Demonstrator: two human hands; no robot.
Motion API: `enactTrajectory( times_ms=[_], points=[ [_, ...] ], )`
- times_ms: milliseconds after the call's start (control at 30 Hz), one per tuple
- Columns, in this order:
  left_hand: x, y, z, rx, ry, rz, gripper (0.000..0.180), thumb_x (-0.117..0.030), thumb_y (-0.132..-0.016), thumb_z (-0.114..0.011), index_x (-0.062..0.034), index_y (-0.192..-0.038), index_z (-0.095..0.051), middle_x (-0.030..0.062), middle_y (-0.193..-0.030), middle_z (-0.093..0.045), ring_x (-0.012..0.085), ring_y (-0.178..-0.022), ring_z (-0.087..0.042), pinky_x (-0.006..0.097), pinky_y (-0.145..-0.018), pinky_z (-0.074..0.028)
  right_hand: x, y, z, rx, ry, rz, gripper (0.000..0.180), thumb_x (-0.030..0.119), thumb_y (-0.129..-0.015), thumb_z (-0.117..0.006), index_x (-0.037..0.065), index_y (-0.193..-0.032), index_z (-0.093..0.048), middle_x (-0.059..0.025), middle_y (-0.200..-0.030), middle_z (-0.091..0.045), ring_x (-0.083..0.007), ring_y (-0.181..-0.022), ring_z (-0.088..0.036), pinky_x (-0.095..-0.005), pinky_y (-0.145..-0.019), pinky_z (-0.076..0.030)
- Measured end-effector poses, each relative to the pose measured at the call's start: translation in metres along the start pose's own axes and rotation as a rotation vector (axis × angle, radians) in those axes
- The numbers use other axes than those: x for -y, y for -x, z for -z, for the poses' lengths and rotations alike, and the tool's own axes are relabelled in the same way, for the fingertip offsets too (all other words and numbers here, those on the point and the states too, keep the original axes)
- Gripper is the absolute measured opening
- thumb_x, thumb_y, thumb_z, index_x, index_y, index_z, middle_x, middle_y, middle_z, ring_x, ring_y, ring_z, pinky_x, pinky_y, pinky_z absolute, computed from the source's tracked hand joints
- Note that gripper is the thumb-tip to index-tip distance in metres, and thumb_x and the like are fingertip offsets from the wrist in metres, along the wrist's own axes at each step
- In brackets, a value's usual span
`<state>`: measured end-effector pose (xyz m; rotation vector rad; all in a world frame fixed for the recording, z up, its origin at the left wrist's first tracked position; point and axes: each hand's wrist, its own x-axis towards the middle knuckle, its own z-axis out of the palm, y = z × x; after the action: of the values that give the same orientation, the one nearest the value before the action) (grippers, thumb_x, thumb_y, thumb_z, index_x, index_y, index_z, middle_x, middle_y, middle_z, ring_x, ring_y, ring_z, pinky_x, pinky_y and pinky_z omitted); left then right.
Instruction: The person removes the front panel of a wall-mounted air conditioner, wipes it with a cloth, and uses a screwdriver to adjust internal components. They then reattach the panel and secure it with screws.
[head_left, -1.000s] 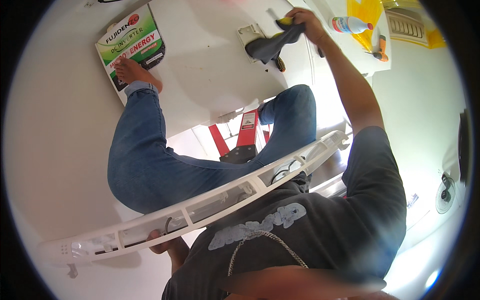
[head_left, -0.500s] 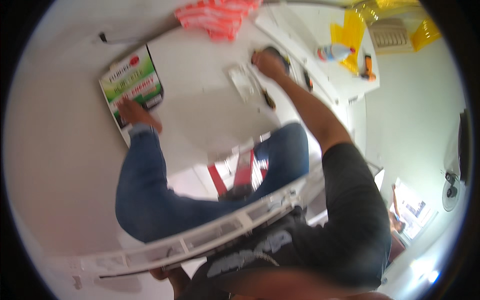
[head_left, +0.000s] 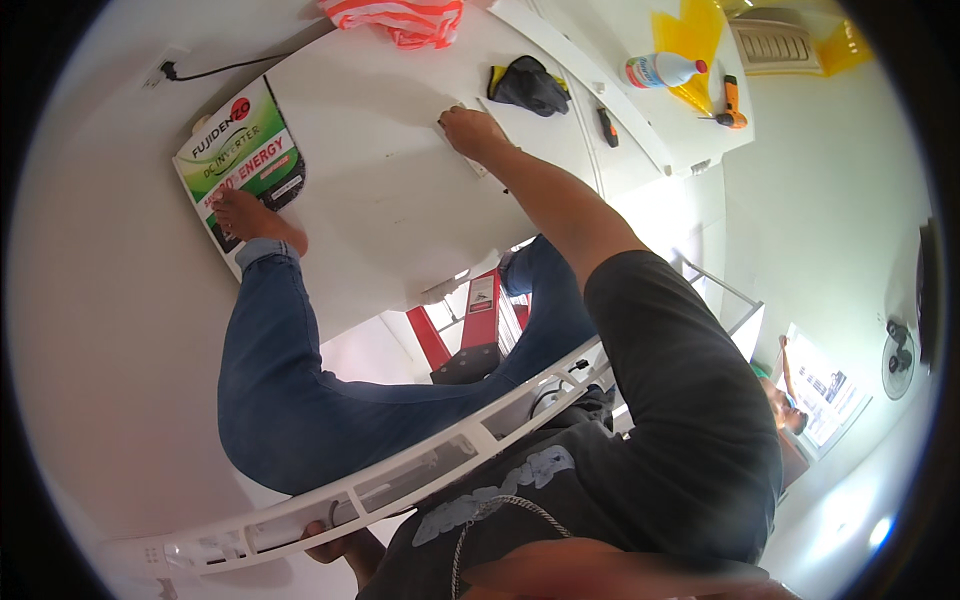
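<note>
A long white plastic frame [head_left: 415,485] with rectangular openings lies across my lap, sloping down to the left. My left hand [head_left: 328,543] is closed at its lower edge, with part of the fingers behind the frame. My right hand [head_left: 470,132] reaches far out over the white surface [head_left: 375,170]. Its fingers are bent over a small flat white plastic piece [head_left: 482,168], which the hand partly covers. To the right of that hand lies a black work glove [head_left: 532,86] with yellow trim. A screwdriver [head_left: 607,127] with a black and orange handle lies farther right.
My bare foot [head_left: 255,220] rests against a panel with a colourful sticker [head_left: 262,150]. A red ladder [head_left: 478,325] stands between my legs. At the far right are a white bottle [head_left: 660,70], an orange power tool [head_left: 732,105] and yellow plastic sheet [head_left: 690,35]. A striped bag [head_left: 400,20] lies far off.
My right hand has moved left from the black glove to the white plastic piece, and the glove now shows fully. A dark-handled tool beside the piece is now out of sight.
</note>
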<state>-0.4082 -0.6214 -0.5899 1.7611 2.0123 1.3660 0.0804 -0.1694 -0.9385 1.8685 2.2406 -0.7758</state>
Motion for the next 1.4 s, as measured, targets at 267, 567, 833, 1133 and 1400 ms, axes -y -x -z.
enactTrajectory(
  times_ms=[267,567,833,1133,1400],
  points=[
    [0.002,-0.013,-0.008,-0.028,-0.264,-0.278,0.036,-0.027,-0.093,-0.075,-0.0010,-0.114,-0.063,0.0182,-0.100,-0.062,0.0298,-0.085,-0.063,0.047,-0.074,-0.053,-0.063,0.018,0.022,-0.222,-0.552,-0.113,0.019,0.013,-0.091,-0.066,0.003,-0.108,-0.066,-0.0133,-0.085,-0.072,-0.0230,-0.070,-0.073,-0.0372,-0.064,-0.058],
    [-0.018,-0.044,-0.037,-0.016,-0.351,-0.338,0.035,-0.029,-0.094,-0.076,-0.0051,-0.116,-0.062,0.0115,-0.089,-0.059,0.0245,-0.074,-0.058,0.040,-0.063,-0.049,-0.142,0.124,0.010,0.231,-0.281,-0.231,0.042,0.044,-0.087,-0.081,0.005,-0.078,-0.068,-0.0170,-0.095,-0.067,-0.0312,-0.100,-0.064,-0.0436,-0.088,-0.052],
    [-0.034,-0.052,-0.059,-0.108,-0.511,-0.414,0.040,-0.038,-0.091,-0.080,-0.0060,-0.102,-0.059,0.0099,-0.080,-0.057,0.0235,-0.063,-0.055,0.035,-0.055,-0.048,-0.117,0.129,-0.027,0.292,-0.158,-0.079,0.035,0.042,-0.086,-0.079,0.010,-0.097,-0.072,-0.0233,-0.123,-0.053,-0.0400,-0.110,-0.059,-0.0475,-0.094,-0.052],
    [-0.035,-0.040,-0.079,0.001,-0.071,0.009,0.046,-0.046,-0.095,-0.073,-0.0032,-0.089,-0.056,0.0126,-0.083,-0.063,0.0256,-0.071,-0.064,0.039,-0.064,-0.056,-0.086,0.122,-0.017,0.289,-0.143,-0.040,0.039,0.048,-0.089,-0.077,0.010,-0.101,-0.076,-0.0165,-0.106,-0.071,-0.0410,-0.104,-0.060,-0.0476,-0.096,-0.052],
    [-0.022,-0.044,-0.076,0.112,-0.109,-0.072,0.039,-0.043,-0.097,-0.073,-0.0041,-0.092,-0.065,0.0109,-0.079,-0.067,0.0286,-0.068,-0.068,0.035,-0.060,-0.054,-0.082,0.140,0.092,0.582,-1.000,0.006,0.023,0.024,-0.096,-0.070,0.009,-0.114,-0.069,0.0013,-0.095,-0.070,-0.0087,-0.082,-0.064,-0.0264,-0.069,-0.052]
  ],
)
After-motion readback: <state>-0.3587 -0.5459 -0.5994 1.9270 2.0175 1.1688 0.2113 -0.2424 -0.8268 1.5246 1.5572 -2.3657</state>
